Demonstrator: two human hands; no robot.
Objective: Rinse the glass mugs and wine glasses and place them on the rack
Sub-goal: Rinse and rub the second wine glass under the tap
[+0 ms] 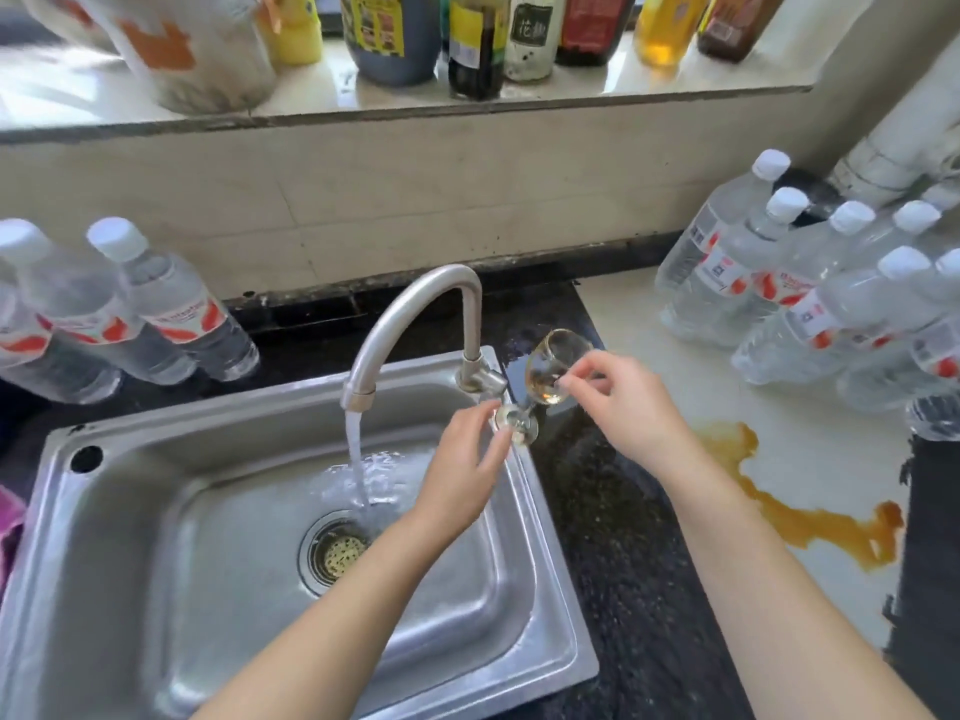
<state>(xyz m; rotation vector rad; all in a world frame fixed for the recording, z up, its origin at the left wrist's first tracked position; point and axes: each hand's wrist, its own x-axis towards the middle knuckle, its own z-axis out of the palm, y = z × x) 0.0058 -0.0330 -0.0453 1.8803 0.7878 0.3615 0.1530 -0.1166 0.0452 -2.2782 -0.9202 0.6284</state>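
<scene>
Sink (156,511) takes the stream from the tap (415,304), which falls well left of the wine glass (550,371). Glass tilts over the sink's right rim, bowl up-right, foot down-left. Left hand (462,475) pinches the foot and lies nearer the water; right hand (623,402) pinches the bowl, so rinsing looks like a leftward carry.

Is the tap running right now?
On. A stream of water falls from the tap spout into the sink, splashing near the drain.
</scene>
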